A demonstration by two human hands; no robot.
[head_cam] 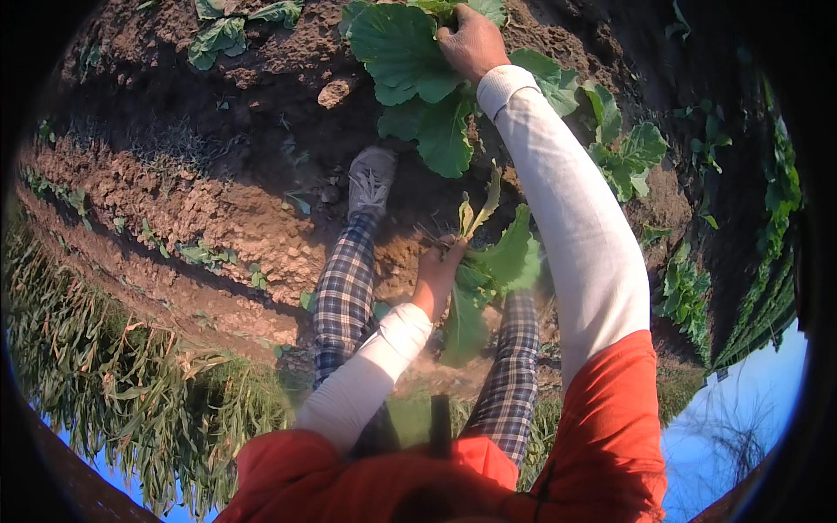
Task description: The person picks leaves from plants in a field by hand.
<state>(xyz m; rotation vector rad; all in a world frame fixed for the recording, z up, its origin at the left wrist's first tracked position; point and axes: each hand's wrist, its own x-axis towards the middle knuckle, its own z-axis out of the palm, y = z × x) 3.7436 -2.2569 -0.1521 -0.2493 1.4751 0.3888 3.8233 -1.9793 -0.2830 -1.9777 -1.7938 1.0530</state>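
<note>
My left hand (439,271) is closed around the stems of a small bunch of broad green leaves (507,258), held low between my legs. Two narrow, yellowing leaves (477,212) stick up from the same grip. Stretched far forward, my right hand (474,42) has its fingers curled into the top of a large leafy plant (402,52) on the soil ridge. Its fingertips are partly hidden among the leaves, so the exact part gripped is unclear. The plant's lower leaves (448,137) spread toward my shoe.
My laced shoe (371,176) stands in the shaded furrow. More leafy plants (631,153) grow along the ridge at right, and a drooping one (222,39) at upper left. A clod (333,93) lies near the big plant. Tall dry-leaved crops (124,366) stand at lower left.
</note>
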